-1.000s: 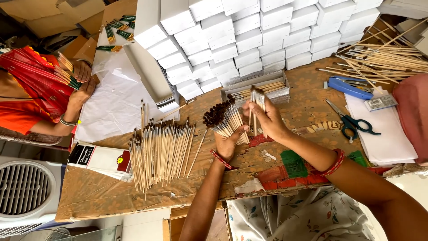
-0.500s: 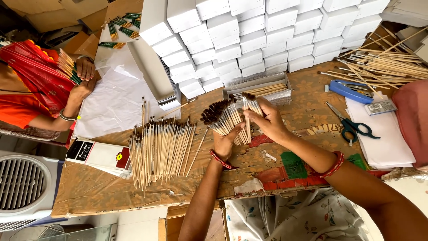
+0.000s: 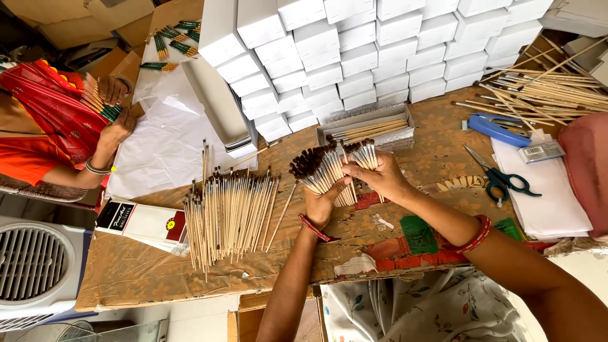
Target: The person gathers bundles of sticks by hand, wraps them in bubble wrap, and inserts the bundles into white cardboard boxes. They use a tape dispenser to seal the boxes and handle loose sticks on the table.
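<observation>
Worktable (image 3: 443, 158), mid-front: stacked white boxes (image 3: 354, 50) line the far edge; loose paintbrushes (image 3: 231, 212) lie toward the left front. Left hand (image 3: 324, 201) clasps a fanned brush bundle (image 3: 320, 170); right hand (image 3: 379, 177) pinches a few brushes (image 3: 365, 153). Open surface remains right of the hands.

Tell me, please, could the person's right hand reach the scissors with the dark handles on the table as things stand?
Probably yes, but not freely. The scissors lie in the open just right of the right hand, with bare table between. However, that hand's fingers are busy pinching a few brushes, which it would have to release first.
</observation>
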